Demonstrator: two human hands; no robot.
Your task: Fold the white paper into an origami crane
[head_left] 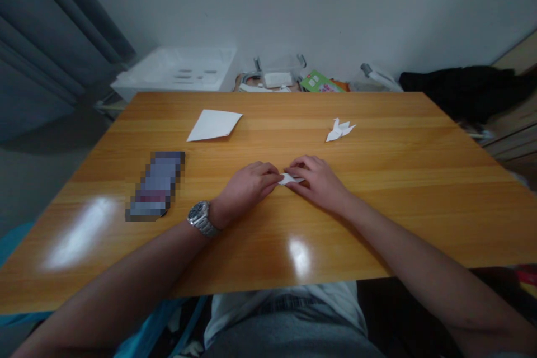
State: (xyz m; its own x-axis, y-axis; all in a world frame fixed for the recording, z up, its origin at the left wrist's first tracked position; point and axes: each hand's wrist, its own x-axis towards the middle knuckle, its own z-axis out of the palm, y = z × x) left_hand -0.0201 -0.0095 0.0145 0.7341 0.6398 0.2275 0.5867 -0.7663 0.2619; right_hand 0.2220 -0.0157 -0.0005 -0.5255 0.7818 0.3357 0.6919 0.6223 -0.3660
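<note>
Between my two hands, near the middle of the wooden table (260, 246), is a small piece of folded white paper (287, 179). My left hand (254, 183), with a metal watch (202, 218) on its wrist, pinches the paper's left end. My right hand (314, 179) has its fingers closed on the right part, and a thin white point shows between thumb and fingers. The fingers hide much of the paper's shape. Farther back on the right stands a white folded paper bird (340, 130). White paper sheets (215, 125) lie at the back left.
A pixelated phone-like object (157, 184) lies left of my left forearm. Behind the table's far edge are a white foam box (180, 70), a green printed packet (321, 83) and dark cloth (465, 89). A grey curtain (46, 28) hangs at the left.
</note>
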